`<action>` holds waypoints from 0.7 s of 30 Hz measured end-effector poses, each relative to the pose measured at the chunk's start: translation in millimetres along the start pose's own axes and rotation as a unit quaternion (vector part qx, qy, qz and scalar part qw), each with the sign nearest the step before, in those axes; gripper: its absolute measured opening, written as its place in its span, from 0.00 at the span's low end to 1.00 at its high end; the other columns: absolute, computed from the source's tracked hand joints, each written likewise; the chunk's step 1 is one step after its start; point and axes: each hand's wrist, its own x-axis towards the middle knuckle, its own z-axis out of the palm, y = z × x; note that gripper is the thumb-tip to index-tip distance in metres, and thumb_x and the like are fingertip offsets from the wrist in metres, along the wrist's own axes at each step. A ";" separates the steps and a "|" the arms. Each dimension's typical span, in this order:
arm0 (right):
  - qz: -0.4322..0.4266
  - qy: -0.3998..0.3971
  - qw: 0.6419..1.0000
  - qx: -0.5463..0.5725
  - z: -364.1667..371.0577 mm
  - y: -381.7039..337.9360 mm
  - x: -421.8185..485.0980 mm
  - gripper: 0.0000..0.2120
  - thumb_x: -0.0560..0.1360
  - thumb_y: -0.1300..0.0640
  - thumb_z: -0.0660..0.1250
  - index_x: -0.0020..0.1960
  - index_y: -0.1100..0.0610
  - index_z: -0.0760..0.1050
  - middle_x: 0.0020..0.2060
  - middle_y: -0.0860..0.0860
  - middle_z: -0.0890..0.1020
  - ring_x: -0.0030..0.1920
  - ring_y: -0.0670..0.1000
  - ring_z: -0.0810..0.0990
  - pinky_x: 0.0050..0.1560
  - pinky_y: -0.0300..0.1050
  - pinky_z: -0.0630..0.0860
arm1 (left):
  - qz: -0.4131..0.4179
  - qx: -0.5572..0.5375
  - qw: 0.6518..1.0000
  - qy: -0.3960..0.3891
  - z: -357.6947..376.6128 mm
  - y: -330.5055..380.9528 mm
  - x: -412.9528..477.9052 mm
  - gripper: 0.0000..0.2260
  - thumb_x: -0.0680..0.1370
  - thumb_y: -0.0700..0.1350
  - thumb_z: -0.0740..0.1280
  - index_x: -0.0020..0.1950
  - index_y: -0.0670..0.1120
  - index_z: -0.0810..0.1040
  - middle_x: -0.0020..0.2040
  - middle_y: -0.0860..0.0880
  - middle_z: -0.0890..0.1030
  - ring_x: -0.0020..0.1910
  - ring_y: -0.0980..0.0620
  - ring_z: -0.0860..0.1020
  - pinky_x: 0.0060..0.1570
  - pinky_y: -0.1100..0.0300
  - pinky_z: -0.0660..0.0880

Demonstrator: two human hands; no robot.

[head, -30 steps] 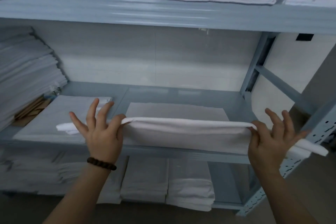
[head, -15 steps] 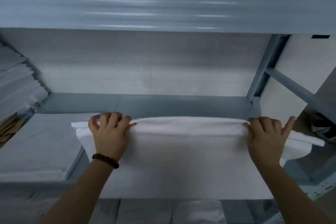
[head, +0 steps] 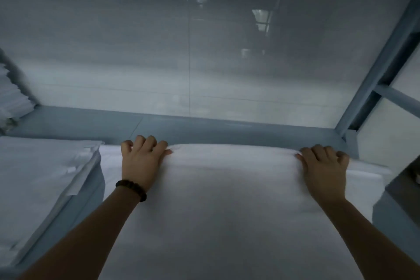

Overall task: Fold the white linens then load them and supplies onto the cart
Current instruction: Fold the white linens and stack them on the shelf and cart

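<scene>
A white linen (head: 227, 193) lies spread across the blue-grey shelf (head: 204, 127), filling the lower middle of the view. My left hand (head: 142, 161), a dark bead bracelet on its wrist, grips the linen's far folded edge at the left. Along the same edge at the right, my right hand (head: 322, 166) grips it too. Both hands have their fingers curled over the fabric. The linen's near part runs out of view at the bottom.
A folded white stack (head: 38, 179) lies on the shelf left of the linen. More stacked linens (head: 11, 102) rise at the far left. The shelf's blue upright and brace (head: 384, 63) stand at the right, a pale wall behind.
The linen was held up in front of the shelf; now it lies on the shelf with its folded edge pushed toward the back. My fingers have curled shut. The view has moved in closer.
</scene>
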 end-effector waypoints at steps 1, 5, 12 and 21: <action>-0.006 -0.011 1.000 0.001 12.5 -0.5 -0.9 0.16 0.78 0.53 0.57 0.43 0.61 0.78 0.37 0.58 0.77 0.39 0.60 0.75 0.48 0.55 0.64 | 0.002 -0.004 1.000 -0.025 13.5 -1.5 -0.5 0.19 0.79 0.54 0.55 0.42 0.45 0.80 0.37 0.47 0.76 0.39 0.43 0.74 0.45 0.49 0.62; -0.029 -0.087 0.996 0.002 56.1 -3.6 -8.9 0.18 0.77 0.51 0.54 0.41 0.60 0.79 0.35 0.57 0.78 0.38 0.60 0.76 0.45 0.55 0.67 | 0.018 -0.011 0.991 -0.129 62.4 -8.4 -5.3 0.17 0.78 0.55 0.56 0.44 0.48 0.80 0.37 0.49 0.77 0.40 0.44 0.75 0.43 0.52 0.58; -0.037 -0.183 0.982 -0.010 103.5 -5.5 -26.7 0.09 0.72 0.56 0.73 0.38 0.60 0.78 0.33 0.58 0.78 0.38 0.61 0.77 0.43 0.55 0.69 | -0.024 -0.020 0.960 -0.279 115.0 -9.7 -11.3 0.11 0.81 0.55 0.55 0.59 0.56 0.73 0.54 0.54 0.77 0.55 0.49 0.71 0.48 0.53 0.57; -0.053 -0.182 0.967 0.169 79.1 -94.9 -37.8 0.12 0.70 0.60 0.69 0.53 0.59 0.82 0.51 0.59 0.83 0.52 0.62 0.82 0.54 0.59 0.76 | -0.017 -0.098 0.953 -0.286 84.6 85.5 -30.8 0.17 0.81 0.54 0.53 0.70 0.60 0.67 0.71 0.54 0.68 0.70 0.47 0.63 0.66 0.45 0.58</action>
